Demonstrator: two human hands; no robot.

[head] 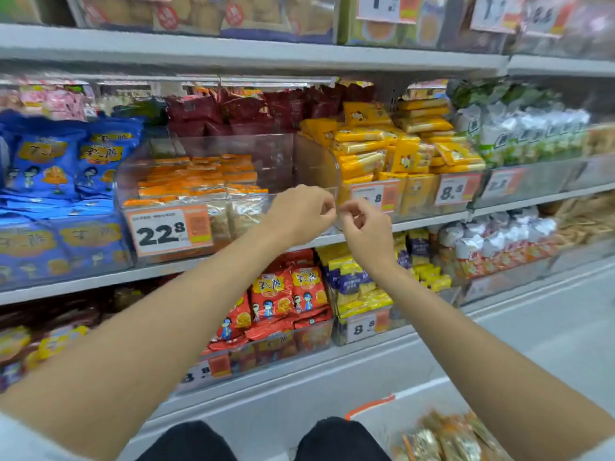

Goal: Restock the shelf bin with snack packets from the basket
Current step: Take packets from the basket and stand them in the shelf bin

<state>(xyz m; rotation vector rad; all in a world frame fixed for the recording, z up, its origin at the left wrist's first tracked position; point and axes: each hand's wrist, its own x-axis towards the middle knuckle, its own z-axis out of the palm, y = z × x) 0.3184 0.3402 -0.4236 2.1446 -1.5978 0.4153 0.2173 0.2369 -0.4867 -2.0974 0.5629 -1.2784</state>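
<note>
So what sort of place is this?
Probably a supermarket snack aisle: long shelves run across the view, a clear bin holds orange packets, and price tags like the 22.8 one hang on the bin fronts.

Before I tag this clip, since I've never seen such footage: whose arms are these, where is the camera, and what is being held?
There is one camera. It sits on a person's head and looks down along both bare arms. The left hand and right hand meet, fingers curled, at the front right corner of a clear shelf bin partly filled with orange snack packets. Neither hand holds a packet. Whether they pinch the plastic is unclear. Spare packets lie blurred at the lower right edge.
</note>
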